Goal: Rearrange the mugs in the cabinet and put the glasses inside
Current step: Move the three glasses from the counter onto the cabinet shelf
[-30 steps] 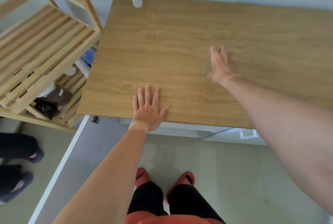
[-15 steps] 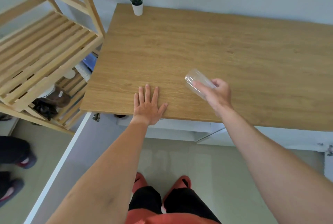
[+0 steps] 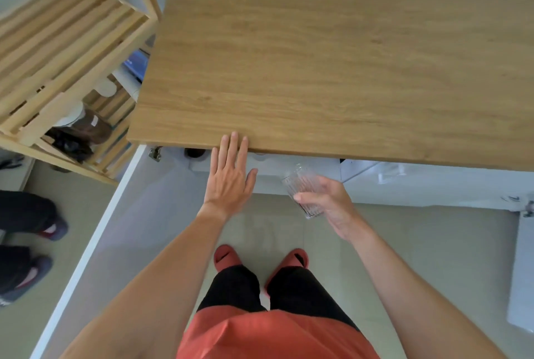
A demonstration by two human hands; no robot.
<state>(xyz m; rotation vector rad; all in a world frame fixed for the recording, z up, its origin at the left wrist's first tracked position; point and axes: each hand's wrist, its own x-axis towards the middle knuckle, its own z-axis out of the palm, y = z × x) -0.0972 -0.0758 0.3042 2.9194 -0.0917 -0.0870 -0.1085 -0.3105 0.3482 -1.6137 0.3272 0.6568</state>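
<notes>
Glass (image 3: 303, 191) sits in right hand (image 3: 332, 205) grip; left hand (image 3: 231, 176) flat, open.

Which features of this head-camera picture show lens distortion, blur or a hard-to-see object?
Head view: the wide-angle lens bows the tabletop edges and splays the slatted shelf; the clear ribbed glass in the right hand nearly vanishes against the pale floor; lighting is soft, with faint shadows; the left hand looks sharp.
</notes>
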